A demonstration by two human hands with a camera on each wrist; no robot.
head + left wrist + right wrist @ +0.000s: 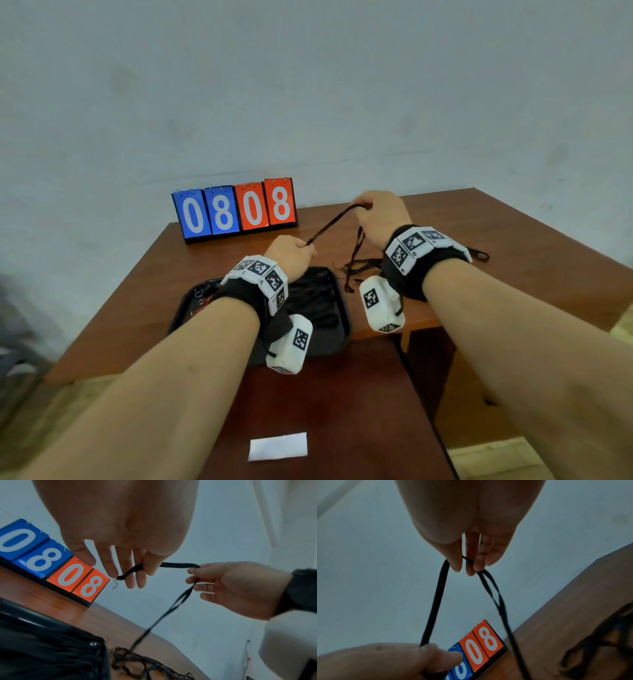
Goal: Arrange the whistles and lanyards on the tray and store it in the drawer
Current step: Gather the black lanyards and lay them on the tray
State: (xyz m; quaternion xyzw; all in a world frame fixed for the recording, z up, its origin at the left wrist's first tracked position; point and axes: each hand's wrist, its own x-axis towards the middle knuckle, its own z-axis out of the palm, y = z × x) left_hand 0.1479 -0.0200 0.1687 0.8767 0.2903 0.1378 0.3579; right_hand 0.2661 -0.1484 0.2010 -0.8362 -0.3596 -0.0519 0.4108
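Both hands pinch one lanyard [334, 222] above the table [513, 240]: left hand [291, 255] at its end, right hand [382, 214] at a fold, likely doubling it to fit the tray [337, 308]; whistles seemingly at the tray's left

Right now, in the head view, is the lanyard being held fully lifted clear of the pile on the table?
No: the lanyard, stretched between the left hand and right hand, trails down into the tangled pile on the table.
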